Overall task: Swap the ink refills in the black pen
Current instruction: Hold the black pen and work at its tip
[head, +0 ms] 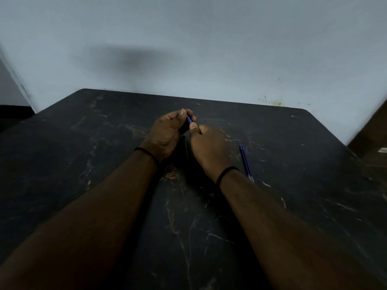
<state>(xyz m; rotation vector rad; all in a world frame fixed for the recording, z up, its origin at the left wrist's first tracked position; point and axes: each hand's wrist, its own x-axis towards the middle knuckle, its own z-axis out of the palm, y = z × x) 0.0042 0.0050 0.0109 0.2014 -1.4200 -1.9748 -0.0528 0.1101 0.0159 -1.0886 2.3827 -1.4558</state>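
I watched both hands meet over the middle of the dark tabletop (209, 237). The black pen (189, 119) was up off the tabletop, held between them, and only a small part with blue writing showed between the fingers. The left hand (167, 135) was curled around the far end of the pen, with its thumb pressed on top. The right hand (209, 147) pinched the near end with thumb and first finger, its other fingers folded in. So both grips were closed tight on the pen. Both wrists hung low, near the tabletop, and each wore a thin black band.

Two blue refills (246, 163) lay side by side on the tabletop, just to the right of the right wrist.

I thought the hands were about to twist or pull the pen apart. If they pulled too hard, the pen could pop open fast and a small part inside could fly off. It would be hard to find on such a dark top. The right arm could also bump the refills and roll them away. I could not tell if the pen was already loose, because the fingers hid the join.
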